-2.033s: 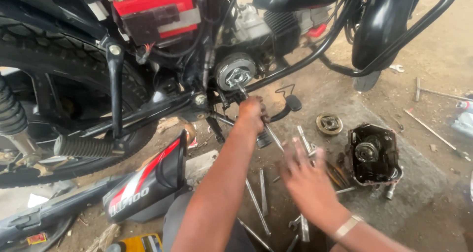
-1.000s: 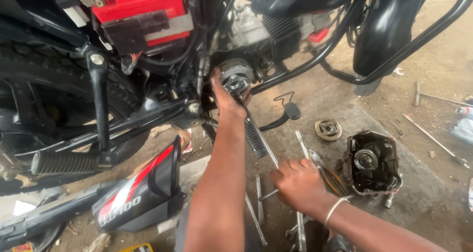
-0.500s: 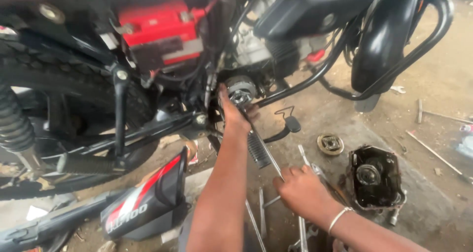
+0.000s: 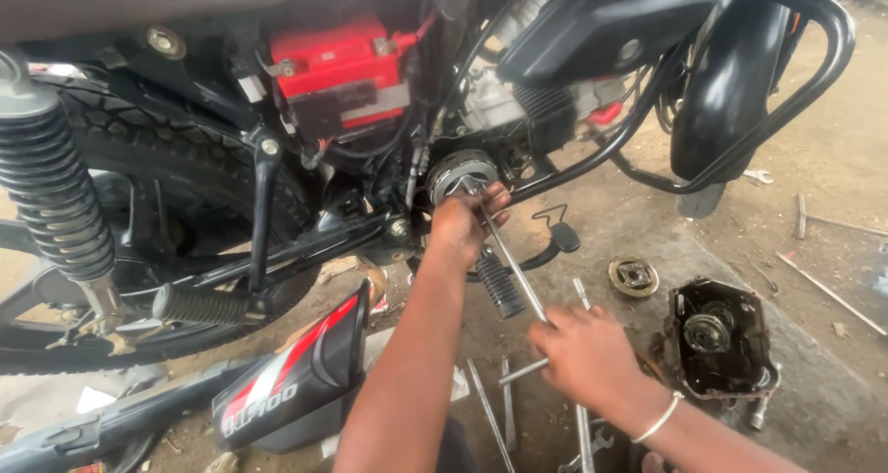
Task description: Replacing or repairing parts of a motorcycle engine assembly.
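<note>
— Which step was in hand there?

— Work at the round metal hub [image 4: 460, 172] on the side of the motorcycle engine [image 4: 518, 103]. A long T-handle wrench [image 4: 514, 268] ran from that hub down and to the right, its tip seated at the hub's centre, as far as I could judge.

— And the hands?

— The left hand [image 4: 467, 221] was up at the hub, fingers curled around the upper end of the shaft, steadying it against the part. The right hand [image 4: 585, 355] was lower, closed in a fist around the crossbar end of the wrench, with a thin bangle on the wrist.

— How were the arms set?

— The left forearm reached straight up and away from the body, nearly extended. The right arm came in from the lower right, elbow bent, wrist turned inward over the handle.

— What did the next move call for, in your view?

— A turn from the right hand while the left kept the tip square on the fastener; a slip looked the likely fault.

— Anything nearby?

— A removed engine cover [image 4: 720, 339] and a small round gear part [image 4: 633, 276] lay on the floor [image 4: 832, 159] to the right, loose rods [image 4: 504, 404] beneath the arms, and a red battery [image 4: 340, 71] above the hub.
</note>
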